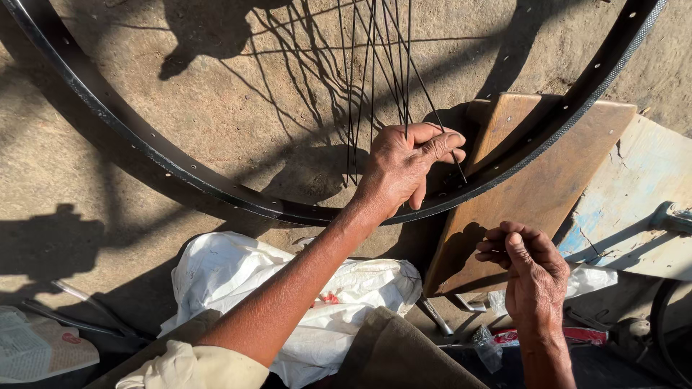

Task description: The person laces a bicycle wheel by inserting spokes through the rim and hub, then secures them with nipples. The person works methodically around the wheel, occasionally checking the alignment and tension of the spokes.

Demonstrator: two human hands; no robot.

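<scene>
2 hands at work on black wheel rim [216, 189], which lies on dirt ground [216, 94]. Left hand [405, 169] pinches bundle of thin spokes [375, 79], fingers closed on them above rim. Right hand [530, 270] curled over wooden board [537, 194], fingers together; content hidden. Step: lacing spokes. Next move probably needs 1 spoke end aligned with rim hole.

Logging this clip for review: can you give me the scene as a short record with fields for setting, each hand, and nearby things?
Setting: sunlit bare ground, seen from above
Left hand: pinching thin black wire spokes beside the large black metal wheel rim with spoke holes
Right hand: fingers curled shut; any small thing inside is hidden
Under rim: brown flat wooden board, partly under the rim
Nearby: crumpled white plastic bag; folded newspaper; slim metal rods
</scene>
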